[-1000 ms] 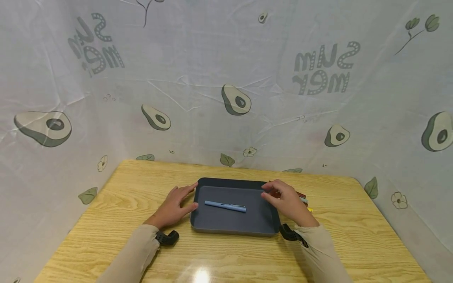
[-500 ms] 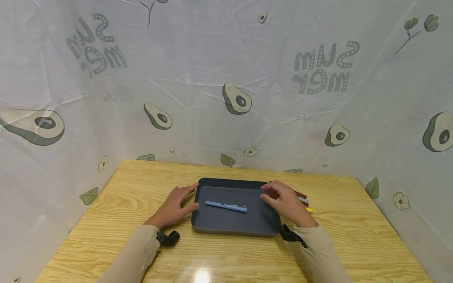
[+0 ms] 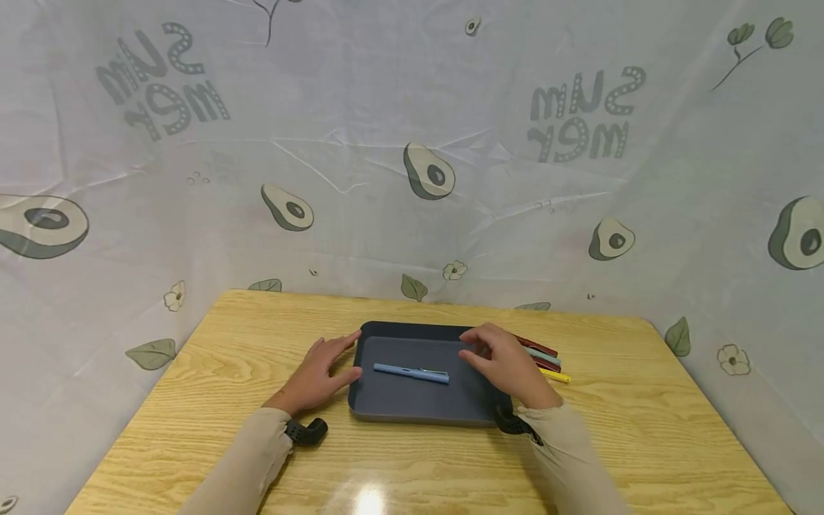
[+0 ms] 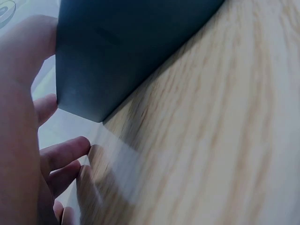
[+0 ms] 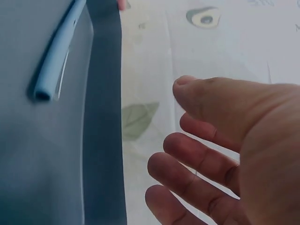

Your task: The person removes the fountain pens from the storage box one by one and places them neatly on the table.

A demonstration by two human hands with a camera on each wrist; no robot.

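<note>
A light blue pen (image 3: 410,373) with a clip lies inside a dark grey rectangular tray (image 3: 412,411) on the table. At the tray's left side, my left hand (image 3: 315,375) rests with fingers spread, index fingertip and thumb at the rim. The left wrist view shows the tray's outer wall (image 4: 117,51) beside those fingers. Over the tray's right part hovers my right hand (image 3: 505,361), fingers loosely bent and nothing between them. In the right wrist view the pen (image 5: 58,56) lies apart from the right hand (image 5: 211,150).
Several pens, among them a dark red pen (image 3: 537,346) and a yellow pen (image 3: 555,375), lie on the wooden table (image 3: 412,472) right of the tray, partly hidden by the right hand. A white printed cloth (image 3: 360,107) hangs behind and around the table.
My right hand has moved left, further over the tray, and more of the pens at the right now show. The left hand and the blue pen stay in place.
</note>
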